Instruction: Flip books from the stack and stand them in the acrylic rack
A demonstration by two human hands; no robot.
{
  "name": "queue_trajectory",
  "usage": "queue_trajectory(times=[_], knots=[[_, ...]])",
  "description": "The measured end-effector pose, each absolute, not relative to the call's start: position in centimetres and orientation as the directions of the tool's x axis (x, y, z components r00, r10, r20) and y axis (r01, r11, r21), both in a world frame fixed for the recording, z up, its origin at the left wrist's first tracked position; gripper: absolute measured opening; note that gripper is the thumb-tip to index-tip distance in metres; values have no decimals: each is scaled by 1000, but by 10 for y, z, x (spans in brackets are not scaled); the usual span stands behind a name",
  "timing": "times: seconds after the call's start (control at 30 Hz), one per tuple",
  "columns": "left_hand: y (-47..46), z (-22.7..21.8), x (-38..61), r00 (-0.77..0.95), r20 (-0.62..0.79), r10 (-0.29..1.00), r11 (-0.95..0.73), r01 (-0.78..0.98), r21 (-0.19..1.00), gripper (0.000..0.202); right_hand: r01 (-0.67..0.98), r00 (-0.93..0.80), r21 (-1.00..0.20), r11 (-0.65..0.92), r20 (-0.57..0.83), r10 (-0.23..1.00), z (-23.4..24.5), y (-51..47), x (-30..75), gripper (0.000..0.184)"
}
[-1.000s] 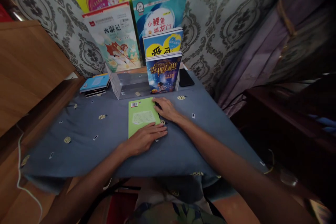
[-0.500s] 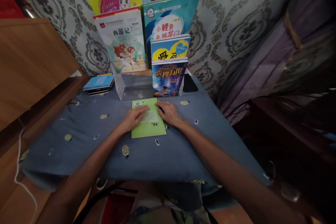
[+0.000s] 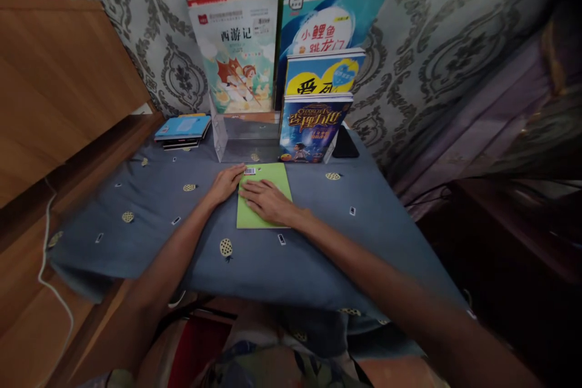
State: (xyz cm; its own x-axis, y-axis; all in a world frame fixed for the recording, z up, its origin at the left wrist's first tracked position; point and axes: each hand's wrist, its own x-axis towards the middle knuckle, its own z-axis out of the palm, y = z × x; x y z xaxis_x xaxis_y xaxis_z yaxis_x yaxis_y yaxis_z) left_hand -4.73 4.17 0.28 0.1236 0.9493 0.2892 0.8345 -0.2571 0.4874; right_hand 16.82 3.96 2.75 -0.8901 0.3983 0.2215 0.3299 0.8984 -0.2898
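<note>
A light green book [image 3: 276,174] lies flat on the blue tablecloth [image 3: 318,200], its barcode near the upper left corner. Across the book's middle rests my right hand [image 3: 267,201], palm down with the fingers stretched toward the left edge. My left hand [image 3: 226,184] lies at the upper left side of the book, fingers extended and touching its edge beside the barcode. Neither hand grips anything. Just behind the green book stands a clear book rack [image 3: 248,150], with a dark blue book [image 3: 309,127] upright in its right front slot.
A white book [image 3: 236,54] and a teal book [image 3: 336,6] stand higher in the rack. Small blue books [image 3: 184,128] are stacked at the table's back left. A black phone-like slab [image 3: 345,144] lies right of the rack. A wooden panel [image 3: 54,85] borders the left.
My right hand has moved left from the book's right edge onto its cover. My left hand has slid off the cover to the left edge. The view has shifted slightly.
</note>
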Motion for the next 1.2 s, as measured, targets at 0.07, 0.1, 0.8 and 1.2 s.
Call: queue_trajectory(times=[0.07,0.1,0.8,1.2], knots=[[42,3,-48,127,289,949,-262,828,496,41,256,-916,-310,916,223,332,27,29,164,39],[42,3,-48,132,289,948,-266,826,497,41,220,-929,-322,921,219,299,26,24,164,39],[41,-2,-49,120,315,941,-267,836,479,41,390,-873,-435,812,106,476,15,34,242,66],[42,0,-50,137,312,940,-276,842,464,41,662,-696,-274,698,121,708,7,104,215,61]])
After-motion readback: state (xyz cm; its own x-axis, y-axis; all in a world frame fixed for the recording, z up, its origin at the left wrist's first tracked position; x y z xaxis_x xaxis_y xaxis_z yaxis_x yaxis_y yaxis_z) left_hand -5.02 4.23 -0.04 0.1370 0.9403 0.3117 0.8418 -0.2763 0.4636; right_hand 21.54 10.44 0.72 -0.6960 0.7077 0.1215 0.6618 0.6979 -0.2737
